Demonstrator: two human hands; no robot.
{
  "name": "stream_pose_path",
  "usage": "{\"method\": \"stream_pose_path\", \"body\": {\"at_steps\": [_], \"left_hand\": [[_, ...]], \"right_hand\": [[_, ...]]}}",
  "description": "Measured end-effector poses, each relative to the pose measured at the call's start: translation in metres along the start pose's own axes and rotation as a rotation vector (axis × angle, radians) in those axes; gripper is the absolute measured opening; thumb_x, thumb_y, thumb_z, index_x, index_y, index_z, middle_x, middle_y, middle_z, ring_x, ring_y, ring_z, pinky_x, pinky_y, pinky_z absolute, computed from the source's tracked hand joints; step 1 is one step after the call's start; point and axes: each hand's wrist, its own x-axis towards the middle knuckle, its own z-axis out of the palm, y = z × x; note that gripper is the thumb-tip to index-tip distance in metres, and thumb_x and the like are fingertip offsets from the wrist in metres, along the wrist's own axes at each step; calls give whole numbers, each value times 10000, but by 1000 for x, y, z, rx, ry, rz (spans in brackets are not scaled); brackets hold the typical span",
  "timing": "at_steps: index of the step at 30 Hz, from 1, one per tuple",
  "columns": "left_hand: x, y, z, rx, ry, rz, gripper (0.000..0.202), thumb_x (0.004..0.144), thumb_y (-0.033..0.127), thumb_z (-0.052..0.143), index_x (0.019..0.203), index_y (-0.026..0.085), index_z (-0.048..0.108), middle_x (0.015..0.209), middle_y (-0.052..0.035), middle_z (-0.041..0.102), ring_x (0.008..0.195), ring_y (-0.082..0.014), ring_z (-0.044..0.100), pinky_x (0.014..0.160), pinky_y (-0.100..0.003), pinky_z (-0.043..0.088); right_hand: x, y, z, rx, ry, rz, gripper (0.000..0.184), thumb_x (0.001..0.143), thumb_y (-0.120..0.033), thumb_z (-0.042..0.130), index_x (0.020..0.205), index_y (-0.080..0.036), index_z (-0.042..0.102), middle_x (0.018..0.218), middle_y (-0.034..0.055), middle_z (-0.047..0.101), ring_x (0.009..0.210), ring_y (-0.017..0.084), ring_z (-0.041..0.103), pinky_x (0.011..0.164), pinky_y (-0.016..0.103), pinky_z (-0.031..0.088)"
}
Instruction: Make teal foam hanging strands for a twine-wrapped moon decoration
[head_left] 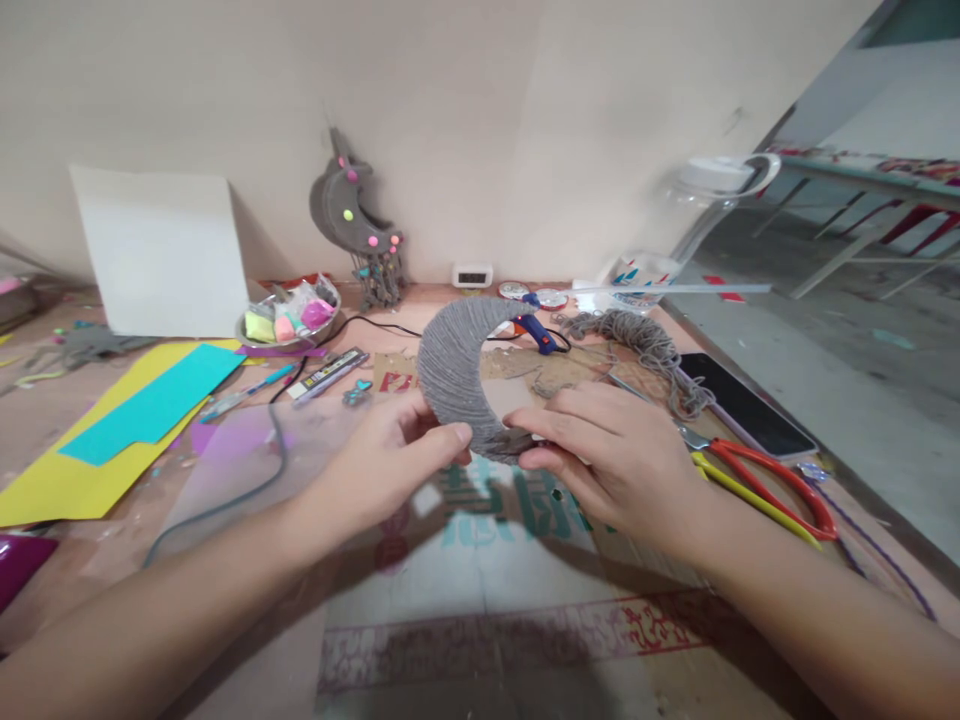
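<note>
A crescent shape wrapped in grey yarn (457, 365) stands upright in the middle of the view, held between both hands above a sheet of printed cardboard (495, 570). My left hand (390, 455) pinches its lower edge with thumb and fingers closed. My right hand (607, 450) grips the crescent's lower tip, fingers curled around it. A loose heap of grey yarn (637, 345) lies behind my right hand, and a strand runs toward the crescent.
Red-and-yellow scissors (757, 480) and a black phone (742, 405) lie at the right. A blue glue gun (536, 330), a bowl of coloured pieces (289, 320), yellow and teal paper (127, 415) and a finished crescent ornament (352, 215) against the wall surround the work.
</note>
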Motion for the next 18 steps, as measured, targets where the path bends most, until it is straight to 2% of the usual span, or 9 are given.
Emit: {"method": "stream_pose_path", "body": {"at_steps": [10, 14, 18], "left_hand": [[0, -4, 0, -36, -22, 6, 152, 808, 290, 578, 806, 142, 610, 729, -12, 648, 694, -148, 603, 656, -263, 476], [1, -1, 2, -17, -10, 29, 121, 803, 264, 580, 807, 149, 617, 727, -5, 656, 678, -141, 604, 633, -252, 481], [0, 1, 6, -9, -55, 57, 133, 806, 237, 568, 884, 164, 648, 844, -13, 696, 759, -149, 630, 675, -248, 495]], "right_hand": [[-2, 1, 3, 92, 6, 43, 239, 930, -314, 505, 1016, -161, 667, 701, 29, 616, 657, 145, 536, 599, 267, 380], [0, 1, 1, 176, 33, 149, 247, 937, -321, 481, 1032, -176, 657, 759, 42, 642, 693, 153, 572, 619, 262, 421], [-1, 0, 0, 181, 22, 211, 262, 929, -334, 493, 1075, -171, 636, 797, 53, 648, 723, 170, 583, 639, 276, 434]]}}
